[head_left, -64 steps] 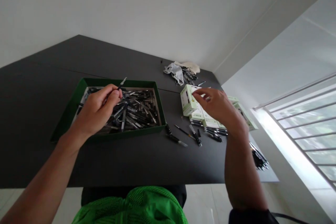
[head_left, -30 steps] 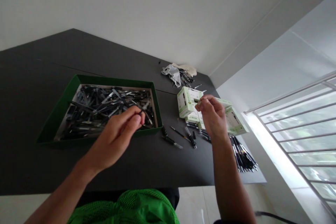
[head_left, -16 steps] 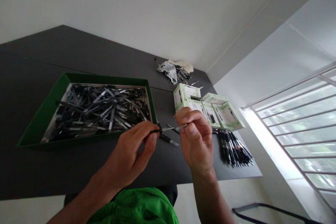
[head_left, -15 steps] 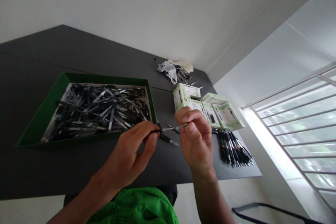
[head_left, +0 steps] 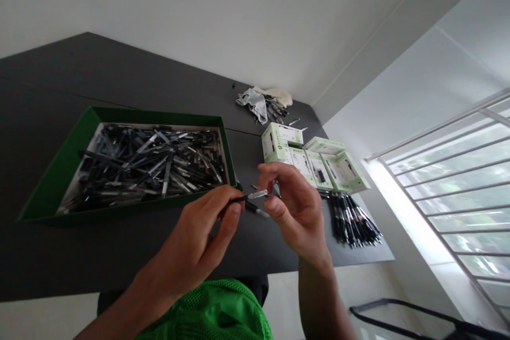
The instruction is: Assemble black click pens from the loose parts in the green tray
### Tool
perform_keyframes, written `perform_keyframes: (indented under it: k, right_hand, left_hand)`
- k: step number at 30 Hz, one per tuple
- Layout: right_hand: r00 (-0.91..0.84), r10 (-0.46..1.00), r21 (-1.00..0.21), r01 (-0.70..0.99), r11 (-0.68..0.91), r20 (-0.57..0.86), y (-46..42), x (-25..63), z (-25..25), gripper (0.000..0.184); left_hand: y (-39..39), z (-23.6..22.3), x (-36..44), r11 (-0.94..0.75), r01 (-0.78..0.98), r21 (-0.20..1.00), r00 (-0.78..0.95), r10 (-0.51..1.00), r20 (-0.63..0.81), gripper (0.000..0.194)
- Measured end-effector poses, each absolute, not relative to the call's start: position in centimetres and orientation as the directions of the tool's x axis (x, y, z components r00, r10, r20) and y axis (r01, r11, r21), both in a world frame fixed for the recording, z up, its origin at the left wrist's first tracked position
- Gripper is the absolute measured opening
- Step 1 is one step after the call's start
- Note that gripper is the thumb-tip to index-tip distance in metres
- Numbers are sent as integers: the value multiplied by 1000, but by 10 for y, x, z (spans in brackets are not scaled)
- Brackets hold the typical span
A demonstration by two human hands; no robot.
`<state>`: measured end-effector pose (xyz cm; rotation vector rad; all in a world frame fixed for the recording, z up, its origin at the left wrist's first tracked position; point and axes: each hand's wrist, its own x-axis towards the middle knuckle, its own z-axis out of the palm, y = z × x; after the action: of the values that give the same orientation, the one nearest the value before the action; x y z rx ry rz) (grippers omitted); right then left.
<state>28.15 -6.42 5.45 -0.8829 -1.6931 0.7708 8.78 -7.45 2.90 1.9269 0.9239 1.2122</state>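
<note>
A pen (head_left: 256, 194) with a dark barrel and a clear capped end is pinched between the thumb and fingers of my left hand (head_left: 211, 223). Its clear end points right, towards my right hand (head_left: 295, 212). Thumb and fingers of my right hand are apart, just beyond the clear end, with nothing gripped between them. Through that gap shows a bit of clear and dark pen, apparently lying on the table behind. To the left stands a green box (head_left: 48, 183) heaped with loose black and clear pens (head_left: 159, 162).
Green-and-white cartons (head_left: 314, 164) stand right of centre. A fanned bundle of pens (head_left: 353, 220) lies near the right table edge. Farther back are a grey cloth (head_left: 254, 104), a cream cloth (head_left: 279, 96) and more pens. A barred window (head_left: 470, 196) is at the right.
My hands have come together from far apart. The clear cap, held by my right fingers half a second ago, now sits on the pen's tip, and my right fingers have spread.
</note>
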Motion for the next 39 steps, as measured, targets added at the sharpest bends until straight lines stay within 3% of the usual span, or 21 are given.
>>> perform_keyframes:
  k: [3, 5, 9, 14, 17, 23, 29, 32, 36, 39]
  right_hand:
    - [-98, 853, -762, 406, 504, 512, -65, 314, 50, 27]
    - [24, 863, -698, 600, 391, 504, -64, 342, 44, 19]
    - [22, 969, -466, 880, 98, 245, -67, 397, 22, 21]
    - [99, 981, -215, 975, -62, 165, -83, 444, -11, 22]
    - [97, 989, -137, 987, -82, 110, -89, 457, -26, 21]
    - [82, 985, -153, 986, -58, 155, -89, 459, -38, 18]
    - [86, 973, -97, 993, -67, 215, -87, 460, -40, 19]
    - [57, 959, -194, 981, -2, 277, -88, 446, -37, 18]
    - [-79, 939, -390, 895, 214, 334, -94, 405, -33, 14]
    - [-158, 935, -425, 858, 289, 316, -99, 370, -35, 13]
  left_hand:
    - [-77, 27, 86, -483, 220, 848, 329, 854, 402, 19]
    - [-76, 24, 85, -461, 227, 858, 336, 864, 376, 19]
    - [-71, 16, 86, -431, 235, 871, 357, 872, 335, 21]
    - [-65, 4, 93, -382, 233, 894, 399, 876, 271, 21]
    - [-63, -2, 97, -358, 227, 906, 410, 879, 244, 20]
    - [-64, -5, 98, -341, 239, 909, 376, 896, 237, 13]
    - [-67, -3, 96, -399, 288, 871, 322, 897, 304, 7]
    - [-67, -1, 95, -434, 283, 855, 331, 881, 337, 7]
    - [-67, -1, 96, -445, 285, 849, 335, 876, 347, 18]
    - [-67, -3, 97, -413, 299, 860, 325, 892, 315, 21]
